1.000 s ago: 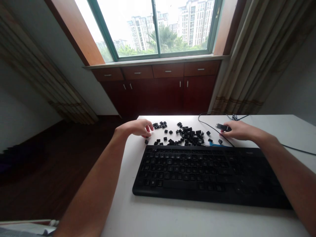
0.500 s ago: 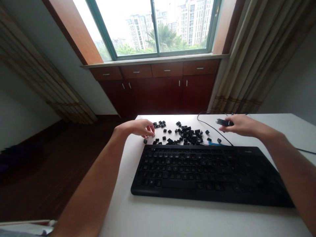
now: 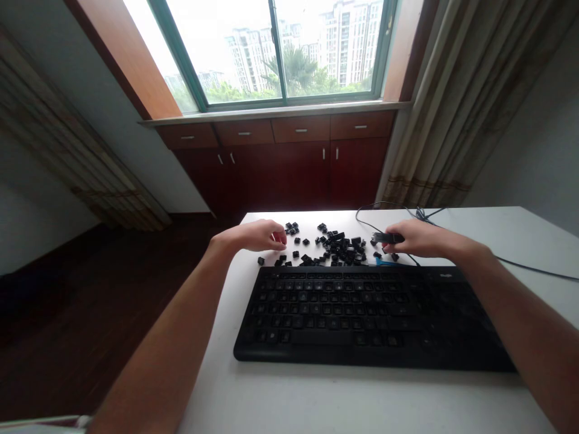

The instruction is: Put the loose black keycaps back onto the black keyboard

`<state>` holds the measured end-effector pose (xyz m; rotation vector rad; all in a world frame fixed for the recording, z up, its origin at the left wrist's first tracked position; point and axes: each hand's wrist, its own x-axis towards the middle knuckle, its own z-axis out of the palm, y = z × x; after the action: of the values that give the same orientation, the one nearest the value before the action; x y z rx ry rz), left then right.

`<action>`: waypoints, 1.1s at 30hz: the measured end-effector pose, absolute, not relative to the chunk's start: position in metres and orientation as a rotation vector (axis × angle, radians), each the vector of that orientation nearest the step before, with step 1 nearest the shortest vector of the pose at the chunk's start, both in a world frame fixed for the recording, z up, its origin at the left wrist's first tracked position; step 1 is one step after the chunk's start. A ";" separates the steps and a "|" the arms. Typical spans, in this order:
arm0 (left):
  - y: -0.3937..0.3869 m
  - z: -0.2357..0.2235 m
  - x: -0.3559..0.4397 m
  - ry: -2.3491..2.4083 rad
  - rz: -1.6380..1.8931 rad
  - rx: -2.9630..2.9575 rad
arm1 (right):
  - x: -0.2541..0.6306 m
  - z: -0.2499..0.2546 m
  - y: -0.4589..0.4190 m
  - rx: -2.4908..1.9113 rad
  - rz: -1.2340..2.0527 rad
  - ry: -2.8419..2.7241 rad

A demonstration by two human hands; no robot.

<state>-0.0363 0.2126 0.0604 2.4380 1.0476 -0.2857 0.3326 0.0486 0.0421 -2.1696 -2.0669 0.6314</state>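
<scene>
A black keyboard [image 3: 325, 337] lies on the white table, its main key area showing bare key sockets. Behind it is a scattered pile of loose black keycaps [image 3: 341, 248]. At the pile's left side is my left hand [image 3: 265, 235], fingers curled and thumb close to the fingertips; whatever they may pinch is hidden. My right hand [image 3: 409, 235] grips a small black brush [image 3: 386, 237], whose bristled end points left towards the pile, just above the table. Under it lies a blue-handled brush [image 3: 384, 263] with pale bristles, by the keyboard's back edge.
A black cable [image 3: 420, 214] loops behind my right hand, and one strand runs to the right across the white table [image 3: 316, 398]. Beyond the table's far edge are red-brown cabinets [image 3: 301, 172] beneath a window. Curtains [image 3: 434, 120] hang at both sides.
My right hand has moved left with the black brush, closer to the keycap pile. The left hand's fingers have drawn closer together. The whole view has shifted slightly.
</scene>
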 end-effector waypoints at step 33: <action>0.191 0.078 -0.019 0.807 -0.198 2.446 | 0.328 0.048 0.045 -2.158 0.590 -2.121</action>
<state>-0.0192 0.1906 0.0777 2.4463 0.8067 -0.1977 0.3284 0.0450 0.0479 -2.1578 -2.1205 0.5904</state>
